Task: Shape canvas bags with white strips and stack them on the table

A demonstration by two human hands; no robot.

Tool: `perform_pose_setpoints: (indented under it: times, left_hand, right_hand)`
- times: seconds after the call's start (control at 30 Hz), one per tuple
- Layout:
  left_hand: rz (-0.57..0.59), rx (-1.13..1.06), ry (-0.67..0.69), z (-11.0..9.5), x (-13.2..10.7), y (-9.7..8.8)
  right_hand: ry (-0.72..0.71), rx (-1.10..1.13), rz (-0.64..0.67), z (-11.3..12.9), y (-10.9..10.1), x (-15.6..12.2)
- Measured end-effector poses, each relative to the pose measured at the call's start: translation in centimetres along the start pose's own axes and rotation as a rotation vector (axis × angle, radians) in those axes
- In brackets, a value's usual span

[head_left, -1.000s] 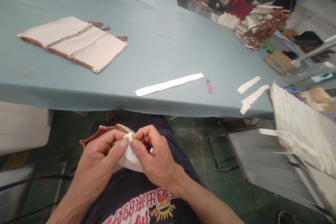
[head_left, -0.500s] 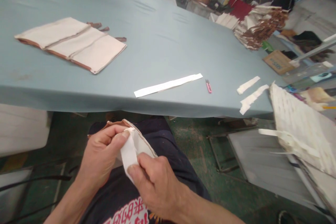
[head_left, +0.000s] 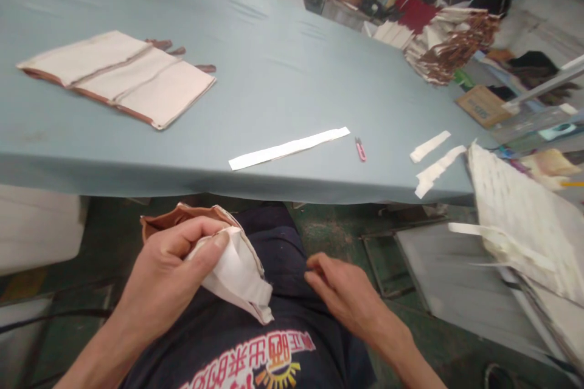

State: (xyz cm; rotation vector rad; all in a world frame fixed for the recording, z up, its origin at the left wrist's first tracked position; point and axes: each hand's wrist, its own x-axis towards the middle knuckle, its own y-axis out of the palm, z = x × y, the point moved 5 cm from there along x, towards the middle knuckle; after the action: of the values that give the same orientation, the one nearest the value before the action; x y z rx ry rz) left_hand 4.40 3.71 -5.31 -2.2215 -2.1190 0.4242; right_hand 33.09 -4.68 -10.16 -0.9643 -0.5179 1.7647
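Observation:
My left hand (head_left: 182, 255) pinches the upper edge of a white and brown fabric piece (head_left: 239, 267) between thumb and forefinger, over my lap. Its white side faces me, hanging down to a loose end, and a brown layer shows behind my fingers. My right hand (head_left: 344, 285) is apart from the cloth, to its right, above my dark trousers. Its fingers are loosely bent, tips slightly apart, with nothing visible between them. On the table's near edge lies a long white strip (head_left: 289, 149), with pink thread snips (head_left: 360, 149) to its right.
A blue-grey covered table (head_left: 283, 97) spans the view ahead. On it lie a flat cream fabric panel (head_left: 123, 79), white scraps (head_left: 431, 147) and a stack of cream and brown pieces (head_left: 451, 42). At right, a grey bin (head_left: 438, 267) stands beside a cloth-covered board (head_left: 515, 213).
My right hand has let go of the white cloth and moved right, away from it. The cloth's lower end now hangs free, while my left hand keeps its pinch.

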Motion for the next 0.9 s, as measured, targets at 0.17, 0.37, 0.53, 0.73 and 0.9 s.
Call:
perform_pose_setpoints:
  times: [0.17, 0.37, 0.53, 0.73, 0.9]
  left_hand:
    - [0.063, 0.078, 0.068, -1.4, -1.0, 1.1]
    - [0.198, 0.128, 0.157, -0.6, -2.6, 1.2]
    - [0.200, 0.194, 0.208, -0.1, -3.0, 0.3]
    - [0.152, 0.245, 0.191, -0.3, -1.6, 0.0]
    - [0.043, 0.231, 0.263, -0.5, -1.4, -0.5]
  right_hand:
    - [-0.388, 0.465, -0.334, 8.1, -4.7, 2.7]
    - [-0.788, 0.682, -0.077, 15.9, -4.3, 5.7]
    - [-0.745, 0.311, 0.167, 15.7, -2.9, 7.6]
    - [-0.702, -0.135, 0.047, 15.0, -2.8, 8.2]
    - [-0.682, 0.010, 0.154, 13.9, -1.8, 8.8]
